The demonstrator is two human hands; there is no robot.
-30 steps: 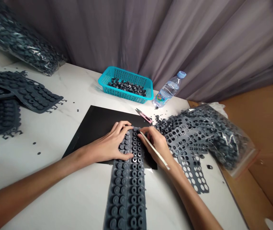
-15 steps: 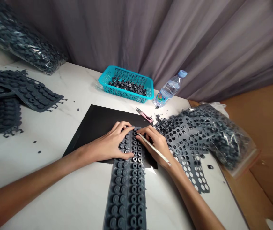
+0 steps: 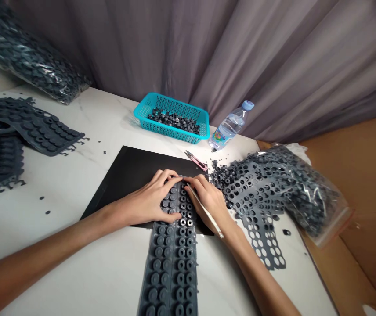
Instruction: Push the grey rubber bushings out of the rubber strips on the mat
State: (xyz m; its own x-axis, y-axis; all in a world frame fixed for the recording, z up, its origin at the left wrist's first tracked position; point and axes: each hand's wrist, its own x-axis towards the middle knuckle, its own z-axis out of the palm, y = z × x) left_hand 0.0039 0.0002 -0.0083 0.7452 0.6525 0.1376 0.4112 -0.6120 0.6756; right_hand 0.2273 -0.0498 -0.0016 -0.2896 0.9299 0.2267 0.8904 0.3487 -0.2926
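Observation:
A long dark grey rubber sheet (image 3: 169,252) with rows of round moulded pieces runs from the near edge onto a black mat (image 3: 122,184). Across its far part lies my left hand (image 3: 153,197), thumb on the rows and forefinger at the far end, gripping the sheet. My right hand (image 3: 209,199) is closed around a thin white pen-like stick (image 3: 205,210) that slants back over the hand. Its fingertips touch the sheet's far end, close to my left fingertips. The stick's tip is hidden between the fingers.
Behind the mat stand a turquoise basket (image 3: 171,132) of small dark pieces and a water bottle (image 3: 230,127). Pink thread snips (image 3: 196,161) lie at its far edge. Punched-out sheets (image 3: 267,237) and a filled plastic bag (image 3: 313,206) are right; more rubber sheets (image 3: 48,134) and another bag (image 3: 43,61) left.
My right fingertips have moved in closer to my left forefinger at the sheet's far end, and the white stick stands at a steeper slant. My left hand keeps its place on the sheet.

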